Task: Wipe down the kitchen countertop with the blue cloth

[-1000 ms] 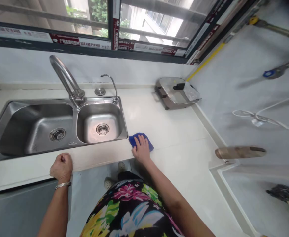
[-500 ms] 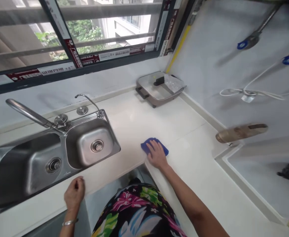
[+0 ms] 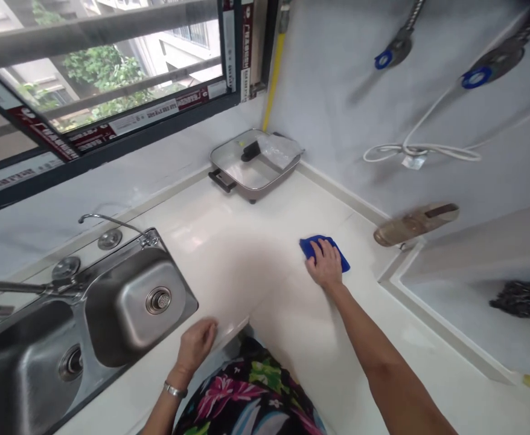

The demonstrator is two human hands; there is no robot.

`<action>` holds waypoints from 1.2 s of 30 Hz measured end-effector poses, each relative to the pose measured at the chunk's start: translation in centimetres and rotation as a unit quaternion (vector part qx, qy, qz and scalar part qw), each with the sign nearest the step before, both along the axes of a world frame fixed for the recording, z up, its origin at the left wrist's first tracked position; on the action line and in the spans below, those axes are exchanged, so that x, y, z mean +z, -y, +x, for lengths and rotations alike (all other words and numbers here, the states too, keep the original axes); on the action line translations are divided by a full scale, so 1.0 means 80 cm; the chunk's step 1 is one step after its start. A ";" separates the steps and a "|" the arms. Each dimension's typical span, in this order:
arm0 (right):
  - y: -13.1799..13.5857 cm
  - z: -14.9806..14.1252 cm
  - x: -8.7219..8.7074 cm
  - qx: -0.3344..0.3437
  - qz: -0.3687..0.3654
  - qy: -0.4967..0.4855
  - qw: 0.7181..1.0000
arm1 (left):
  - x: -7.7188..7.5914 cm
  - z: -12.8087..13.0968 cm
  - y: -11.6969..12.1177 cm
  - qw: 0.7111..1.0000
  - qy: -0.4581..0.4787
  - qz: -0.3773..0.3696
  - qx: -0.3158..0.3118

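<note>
My right hand [image 3: 326,264] presses a folded blue cloth [image 3: 341,258] against the white countertop [image 3: 265,241], in the stretch between the electric pan and the right wall's ledge. Its fingers lie over the cloth, hiding part of it. Near the front edge of the counter, by the sink's right corner, my left hand [image 3: 197,344] is curled into a loose fist with nothing visible in it. A silver bracelet circles that wrist.
A double steel sink [image 3: 186,296] with taps lies at left. In the back corner stands an electric pan [image 3: 251,175] with a glass lid and plastic bag. A brown cylinder-like object [image 3: 414,225], a tied white cable [image 3: 423,151] and blue-ringed valves are along the right wall.
My right hand has slid the blue cloth rightward along the counter, away from the sink. My left fist has shifted right along the front edge. The view has turned to the right.
</note>
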State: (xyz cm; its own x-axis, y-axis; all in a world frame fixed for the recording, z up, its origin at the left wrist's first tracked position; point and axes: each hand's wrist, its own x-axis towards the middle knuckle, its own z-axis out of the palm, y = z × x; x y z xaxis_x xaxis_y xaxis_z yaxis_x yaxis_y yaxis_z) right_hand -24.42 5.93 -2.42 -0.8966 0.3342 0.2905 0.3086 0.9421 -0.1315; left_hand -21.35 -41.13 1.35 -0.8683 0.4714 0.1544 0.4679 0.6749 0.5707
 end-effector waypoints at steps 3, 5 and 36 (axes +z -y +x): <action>-0.046 -0.013 -0.001 -0.027 0.007 -0.005 1.000 | -0.010 -0.004 -0.009 0.999 -0.010 -0.010 0.047; -0.076 -0.023 -0.001 -0.018 0.009 -0.001 1.000 | -0.015 -0.005 -0.013 0.997 -0.030 -0.016 0.073; -0.050 -0.066 -0.008 -0.191 -0.019 -0.118 0.974 | -0.015 -0.011 -0.017 0.996 -0.032 -0.052 0.062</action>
State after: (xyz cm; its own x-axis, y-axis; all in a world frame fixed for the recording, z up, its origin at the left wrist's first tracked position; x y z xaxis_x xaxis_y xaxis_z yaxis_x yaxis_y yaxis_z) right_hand -29.69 9.92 -3.07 -0.6145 0.6448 0.4546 0.5926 0.7576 -0.2736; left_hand -22.26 -39.75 0.19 -0.9109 0.3772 0.1672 0.4101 0.7836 0.4667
